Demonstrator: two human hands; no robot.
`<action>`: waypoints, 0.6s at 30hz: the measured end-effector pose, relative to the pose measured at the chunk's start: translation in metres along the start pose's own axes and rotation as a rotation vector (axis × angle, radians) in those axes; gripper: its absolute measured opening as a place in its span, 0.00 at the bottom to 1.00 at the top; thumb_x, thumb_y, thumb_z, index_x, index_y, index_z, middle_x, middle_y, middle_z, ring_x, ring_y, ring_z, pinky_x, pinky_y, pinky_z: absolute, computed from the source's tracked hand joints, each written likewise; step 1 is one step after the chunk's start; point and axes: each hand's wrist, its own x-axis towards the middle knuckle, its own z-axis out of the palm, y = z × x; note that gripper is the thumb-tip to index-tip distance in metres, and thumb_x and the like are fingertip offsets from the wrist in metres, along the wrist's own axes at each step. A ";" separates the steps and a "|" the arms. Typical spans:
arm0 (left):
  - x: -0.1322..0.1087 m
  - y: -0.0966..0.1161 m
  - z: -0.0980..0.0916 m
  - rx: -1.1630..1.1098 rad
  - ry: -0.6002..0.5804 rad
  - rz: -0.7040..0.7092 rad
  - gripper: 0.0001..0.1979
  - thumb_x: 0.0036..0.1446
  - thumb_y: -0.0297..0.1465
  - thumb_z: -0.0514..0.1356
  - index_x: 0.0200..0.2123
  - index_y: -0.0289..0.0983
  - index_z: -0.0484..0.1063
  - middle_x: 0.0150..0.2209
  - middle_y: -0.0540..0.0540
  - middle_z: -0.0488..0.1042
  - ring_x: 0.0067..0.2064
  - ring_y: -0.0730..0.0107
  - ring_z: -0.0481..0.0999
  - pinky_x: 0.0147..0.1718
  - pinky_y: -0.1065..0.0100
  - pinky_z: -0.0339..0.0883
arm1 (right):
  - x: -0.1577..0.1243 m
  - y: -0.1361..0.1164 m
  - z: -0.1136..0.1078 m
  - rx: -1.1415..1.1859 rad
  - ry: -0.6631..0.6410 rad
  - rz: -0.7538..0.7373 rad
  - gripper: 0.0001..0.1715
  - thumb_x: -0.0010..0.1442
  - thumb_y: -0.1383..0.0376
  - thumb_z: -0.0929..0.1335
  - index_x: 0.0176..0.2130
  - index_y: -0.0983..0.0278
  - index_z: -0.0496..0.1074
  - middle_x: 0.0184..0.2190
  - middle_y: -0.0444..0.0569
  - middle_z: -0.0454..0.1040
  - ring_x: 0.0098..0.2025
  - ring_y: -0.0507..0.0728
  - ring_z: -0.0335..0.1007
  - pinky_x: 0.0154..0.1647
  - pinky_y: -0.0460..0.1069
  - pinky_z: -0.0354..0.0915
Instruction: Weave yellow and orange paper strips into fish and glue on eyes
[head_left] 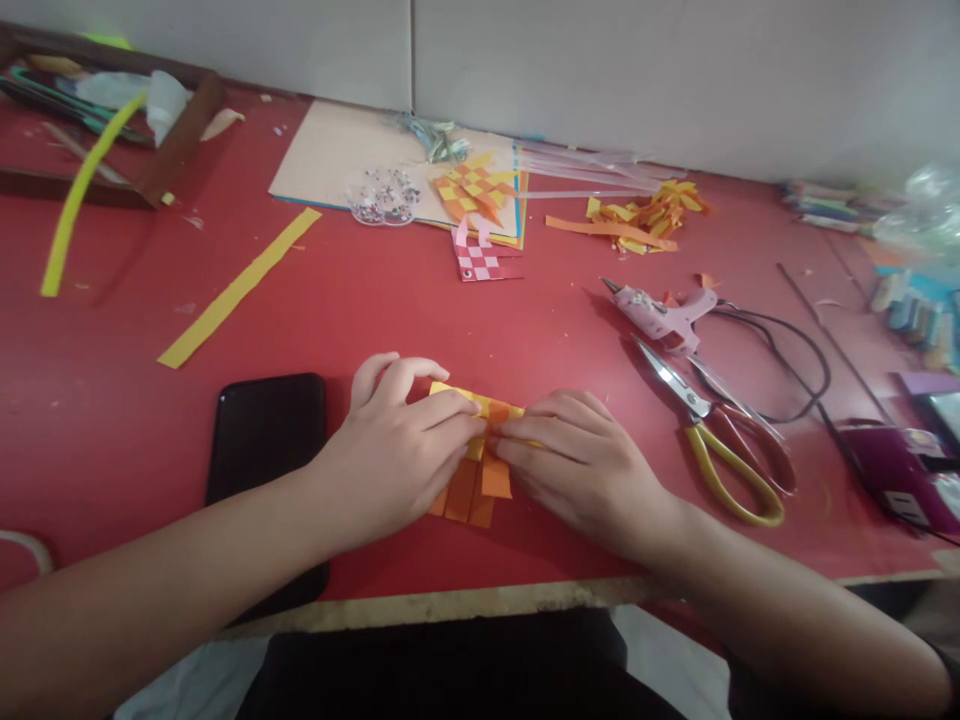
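Woven paper piece (480,487) — yellow and orange strips interlaced, loose orange ends pointing toward 6 o'clock — lies near the front edge of the red table (525,320). Left hand (394,455) and right hand (585,470) both pinch its upper yellow strip, fingertips closed and almost meeting. Phone (266,440) at 9 o'clock of the piece; scissors (712,440) at 3 o'clock.

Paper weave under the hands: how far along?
Done: an orange-yellow weave and a pink-white weave lie finished behind. In hand: left hand and right hand pinch a yellow strip across the paper weave. Left: its orange ends are loose, unwoven; spare strips lie beyond.
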 end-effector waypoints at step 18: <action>0.000 -0.002 0.000 0.016 -0.005 0.021 0.13 0.66 0.28 0.55 0.48 0.42 0.77 0.47 0.49 0.81 0.53 0.48 0.66 0.51 0.46 0.55 | 0.003 -0.004 -0.003 -0.026 -0.061 -0.015 0.33 0.58 0.39 0.68 0.38 0.66 0.77 0.35 0.51 0.80 0.38 0.58 0.72 0.45 0.56 0.65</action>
